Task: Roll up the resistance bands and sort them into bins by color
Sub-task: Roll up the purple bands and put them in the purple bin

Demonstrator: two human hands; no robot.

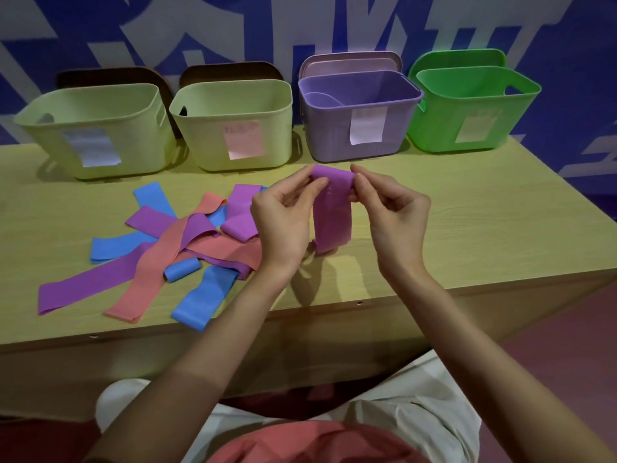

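Now both hands are pinching a purple band above the middle of the desk, left hand and right hand gripping its curled top edge. Its smooth flat tail is hanging down, touching the desk near the front edge.

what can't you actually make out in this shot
- Head view: writing on the paper label of the second pale yellow-green plastic bin is too blurred to read.
- Insides of the green plastic bin are hidden by its front wall.
- How far the purple resistance band is rolled: the left hand and right hand cover its ends.
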